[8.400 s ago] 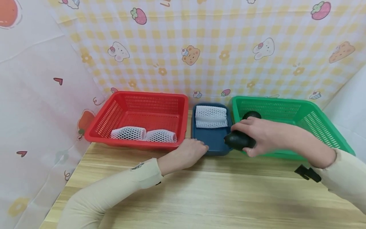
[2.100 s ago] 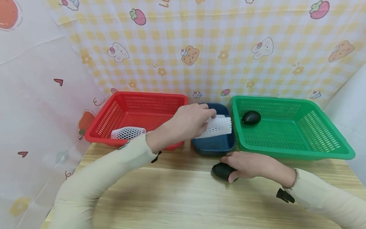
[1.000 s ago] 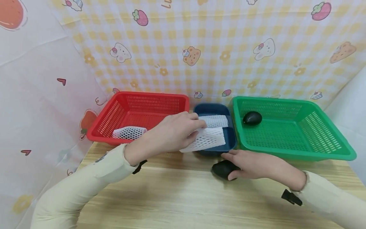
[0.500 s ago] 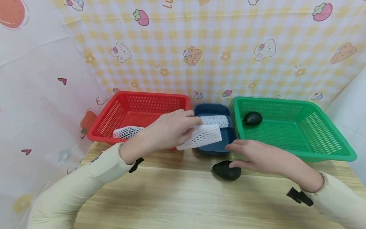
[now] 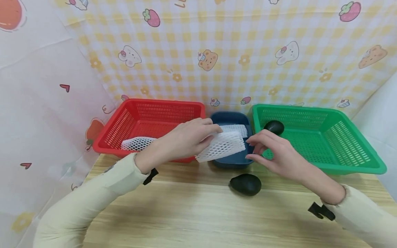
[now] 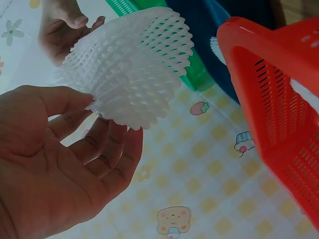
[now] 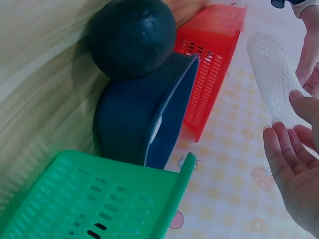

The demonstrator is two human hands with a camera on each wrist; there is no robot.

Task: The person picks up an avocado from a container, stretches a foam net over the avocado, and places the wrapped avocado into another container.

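Note:
My left hand [image 5: 193, 137] pinches a white foam fruit net [image 5: 221, 146] between thumb and fingers, holding it up over the front of the blue tray [image 5: 231, 161]. In the left wrist view the net [image 6: 129, 64] spreads out from the fingertips. My right hand [image 5: 279, 151] is at the net's right end, thumb and fingers apart and curved, with nothing gripped between them. In the right wrist view its fingertips [image 7: 276, 124] are right at the edge of the net. A dark avocado [image 5: 246, 184] lies on the wooden table in front of the tray.
Another foam net [image 5: 235, 130] lies in the blue tray. To the left, a red basket [image 5: 149, 156] contains wrapped pieces in white netting [image 5: 136, 143], partly hidden by my left arm. To the right, a green basket [image 5: 350, 169] holds a second avocado [image 5: 274, 127]. A checked cloth hangs behind.
My left hand has lifted the foam net out of the tray. My right hand brought an avocado from the green basket to the table, released it and rose to the net's right end.

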